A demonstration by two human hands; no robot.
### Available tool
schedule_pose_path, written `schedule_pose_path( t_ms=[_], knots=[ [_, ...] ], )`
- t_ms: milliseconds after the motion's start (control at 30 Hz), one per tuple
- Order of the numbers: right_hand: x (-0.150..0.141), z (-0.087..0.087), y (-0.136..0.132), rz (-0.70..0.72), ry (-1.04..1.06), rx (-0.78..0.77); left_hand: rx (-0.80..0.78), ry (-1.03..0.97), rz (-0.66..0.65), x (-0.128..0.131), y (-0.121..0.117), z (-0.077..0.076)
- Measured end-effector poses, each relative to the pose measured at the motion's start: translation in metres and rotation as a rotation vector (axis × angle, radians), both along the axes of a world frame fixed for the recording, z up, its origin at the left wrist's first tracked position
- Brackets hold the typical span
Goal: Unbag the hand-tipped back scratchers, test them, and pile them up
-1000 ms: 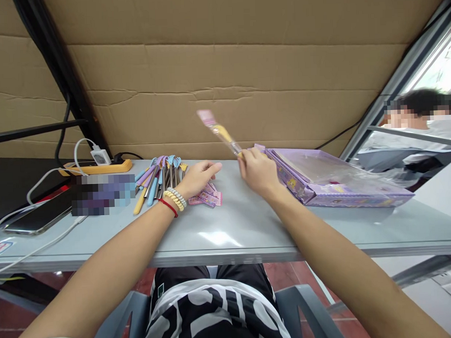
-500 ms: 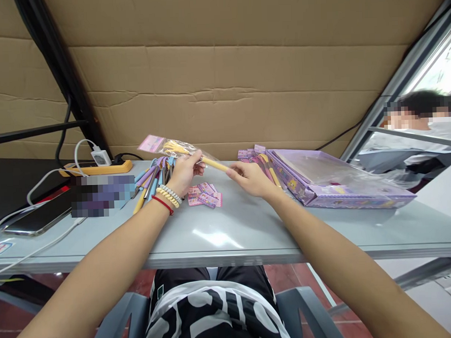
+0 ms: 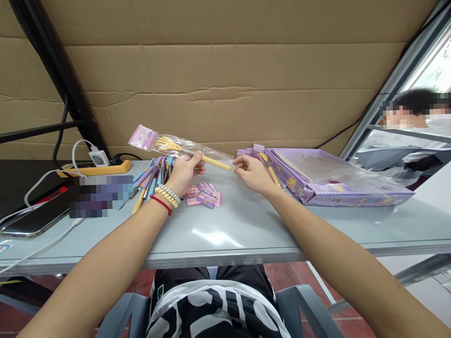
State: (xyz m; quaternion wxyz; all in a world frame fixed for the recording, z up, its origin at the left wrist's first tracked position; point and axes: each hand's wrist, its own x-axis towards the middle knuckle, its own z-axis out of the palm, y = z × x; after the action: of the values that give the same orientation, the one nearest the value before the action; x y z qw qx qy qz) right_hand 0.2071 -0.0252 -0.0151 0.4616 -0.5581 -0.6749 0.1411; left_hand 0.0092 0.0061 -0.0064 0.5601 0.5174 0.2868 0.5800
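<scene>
My left hand (image 3: 184, 171) is closed on a clear bag (image 3: 180, 146) with a pink header card, holding it above the grey table (image 3: 227, 228). Inside the bag is a yellow hand-shaped stick. My right hand (image 3: 251, 172) hovers just right of the bag's end, fingers loosely bent and holding nothing. Under my left hand lies a pile of loose coloured sticks (image 3: 152, 179). Small pink cards (image 3: 204, 194) lie between my hands.
A purple box (image 3: 322, 185) with a clear film sits at the right, with bagged sticks (image 3: 264, 162) at its left side. A yellow power strip (image 3: 95, 167), a phone (image 3: 38, 217) and cables lie at the left. Cardboard stands behind; another person sits far right.
My right hand carried the bagged stick from beside the purple box over to my left hand, which took hold of it. My right hand has now let go.
</scene>
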Motion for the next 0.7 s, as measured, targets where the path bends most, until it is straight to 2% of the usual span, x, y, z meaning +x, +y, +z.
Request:
schedule_pose_path(
  t_ms=[67,133,300,533,600,700],
  knots=[
    [0.002,0.0,0.001,0.008,-0.06,0.011,0.006,-0.003,-0.02,0.0,-0.001,0.0],
    [0.003,-0.001,0.001,0.078,-0.092,0.037,0.012,-0.005,-0.043,0.001,-0.001,0.0],
    [0.005,-0.006,0.003,0.231,-0.056,0.122,0.019,0.03,-0.06,0.0,0.002,-0.003],
    [0.004,-0.005,0.001,0.214,-0.255,0.23,0.002,0.086,-0.161,-0.001,0.0,-0.004],
    [0.004,-0.002,0.0,0.146,-0.296,0.23,0.001,0.02,-0.107,-0.002,0.0,0.0],
    [0.006,0.001,0.0,0.029,-0.295,0.223,-0.004,-0.134,0.061,-0.007,0.005,0.006]
  ],
)
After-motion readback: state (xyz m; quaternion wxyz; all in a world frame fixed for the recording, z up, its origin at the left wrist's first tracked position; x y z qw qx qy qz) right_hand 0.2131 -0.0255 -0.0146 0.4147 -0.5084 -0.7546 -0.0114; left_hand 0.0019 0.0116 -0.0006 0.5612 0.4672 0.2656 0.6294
